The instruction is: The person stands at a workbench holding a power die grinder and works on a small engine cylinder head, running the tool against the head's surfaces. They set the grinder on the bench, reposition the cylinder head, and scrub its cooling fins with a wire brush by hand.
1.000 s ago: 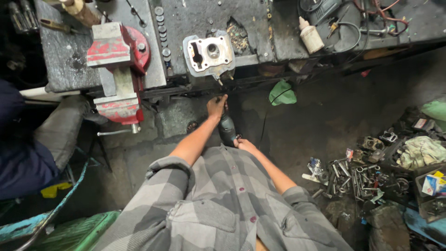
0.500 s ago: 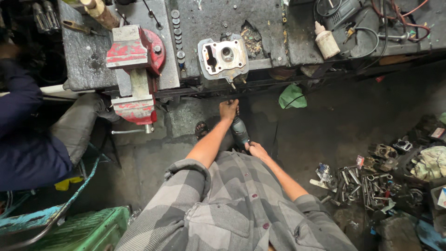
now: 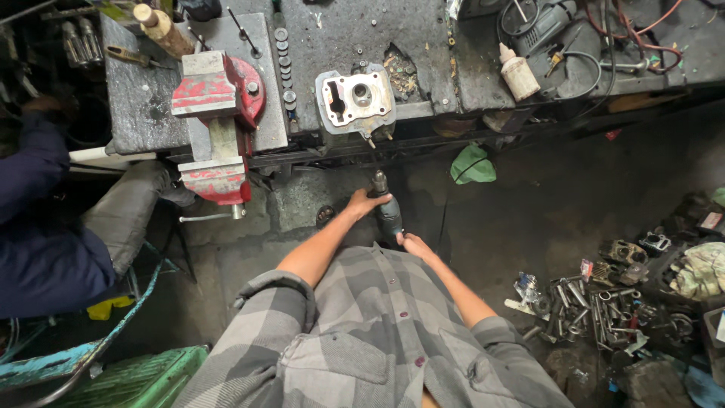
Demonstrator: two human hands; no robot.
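Both of my hands grip a dark power drill (image 3: 387, 212) held below the workbench edge. My left hand (image 3: 364, 202) wraps the front of the drill body, and my right hand (image 3: 414, 243) holds its rear end. The drill's bit points up at a grey metal cylinder head (image 3: 356, 98) lying at the front edge of the workbench (image 3: 317, 45). My grey checked shirt fills the lower part of the view.
A red bench vise (image 3: 215, 121) is fixed to the bench at the left. A white bottle (image 3: 517, 74) and another power tool (image 3: 540, 26) lie at the right. A person in dark blue (image 3: 38, 227) sits at the left. Metal scrap parts (image 3: 596, 302) cover the floor at the right.
The view has shifted, so the bench and vise sit further right and lower. My hands still hold the drill under the cylinder head, now slightly lower in the frame.
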